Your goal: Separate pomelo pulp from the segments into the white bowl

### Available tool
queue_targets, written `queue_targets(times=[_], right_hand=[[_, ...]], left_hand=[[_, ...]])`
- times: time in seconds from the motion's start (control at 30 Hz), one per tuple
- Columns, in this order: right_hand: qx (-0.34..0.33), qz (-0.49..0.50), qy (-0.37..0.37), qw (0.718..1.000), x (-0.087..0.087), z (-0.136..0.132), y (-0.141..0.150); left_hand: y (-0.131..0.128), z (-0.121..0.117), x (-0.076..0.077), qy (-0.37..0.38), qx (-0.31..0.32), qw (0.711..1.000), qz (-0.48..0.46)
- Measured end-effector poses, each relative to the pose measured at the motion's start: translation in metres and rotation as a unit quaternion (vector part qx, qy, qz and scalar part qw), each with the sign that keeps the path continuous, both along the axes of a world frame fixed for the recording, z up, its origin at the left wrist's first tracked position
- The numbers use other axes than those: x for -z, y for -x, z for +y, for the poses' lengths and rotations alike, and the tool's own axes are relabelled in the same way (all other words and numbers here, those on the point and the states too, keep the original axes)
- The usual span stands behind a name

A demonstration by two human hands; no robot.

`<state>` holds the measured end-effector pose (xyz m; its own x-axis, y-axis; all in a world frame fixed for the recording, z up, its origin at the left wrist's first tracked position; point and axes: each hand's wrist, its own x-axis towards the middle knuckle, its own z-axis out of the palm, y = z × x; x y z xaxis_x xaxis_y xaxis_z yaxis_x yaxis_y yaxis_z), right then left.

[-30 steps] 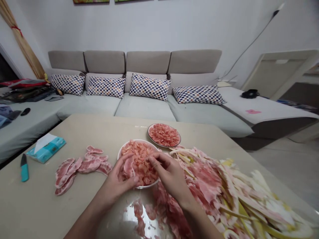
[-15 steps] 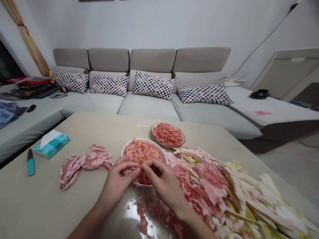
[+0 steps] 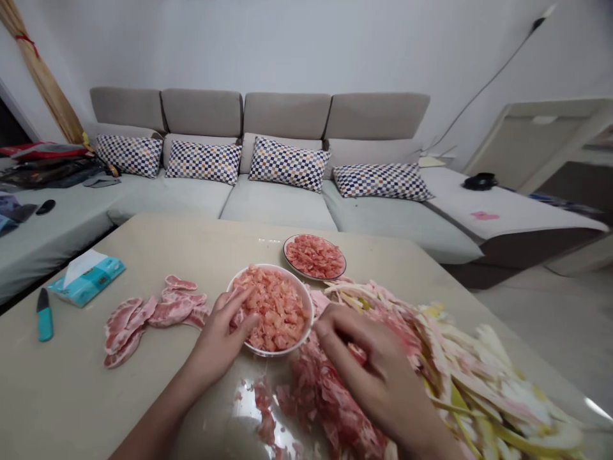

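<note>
A white bowl heaped with torn pink pomelo pulp stands mid-table, and my left hand rests against its left rim with the fingers spread. My right hand lies to the right of the bowl, over a pile of pink membrane scraps, its fingers curled around a small pink piece. Behind the bowl sits a round plate of more pulp. Left of my left hand lie several whole pink pomelo segments. Pale yellow rind strips spread out beyond my right hand.
A teal-handled knife and a tissue packet lie at the left of the beige table. Wet, shiny patches with pink scraps mark the near edge. Beyond the table's far edge stands a long grey sofa with checked cushions.
My right hand has left the bowl and moved right onto the membrane pile. My left hand has drawn back to the bowl's left rim, and the pulp in the bowl now shows.
</note>
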<state>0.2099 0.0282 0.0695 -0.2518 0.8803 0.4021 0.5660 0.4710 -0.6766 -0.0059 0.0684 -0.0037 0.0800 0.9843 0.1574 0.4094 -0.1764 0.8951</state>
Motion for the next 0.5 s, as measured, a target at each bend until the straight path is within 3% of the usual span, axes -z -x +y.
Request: queue_targets(times=[0.07,0.17,0.33,0.43,0.5], right_hand=[[-0.089,-0.086,0.048,0.991,-0.001,-0.009,-0.001],[-0.186,-0.195,0.079,0.96,0.013,-0.017,0.002],[-0.166,-0.312,-0.032,0.935,0.043,-0.022,0.013],[-0.177,-0.339,-0.048,0.923,0.045,-0.025,0.016],[-0.177,-0.323,-0.042,0.929,0.042,-0.027,0.017]], left_hand=[[0.003,0.0,0.0,0.002,0.013,1.0,-0.007],[0.004,0.002,0.003,-0.021,0.007,1.0,0.01],[0.0,0.006,0.007,-0.076,-0.032,0.995,0.055],[-0.002,0.008,0.007,-0.071,-0.047,0.995,0.044],[-0.002,0.008,0.005,-0.041,-0.055,0.998,0.004]])
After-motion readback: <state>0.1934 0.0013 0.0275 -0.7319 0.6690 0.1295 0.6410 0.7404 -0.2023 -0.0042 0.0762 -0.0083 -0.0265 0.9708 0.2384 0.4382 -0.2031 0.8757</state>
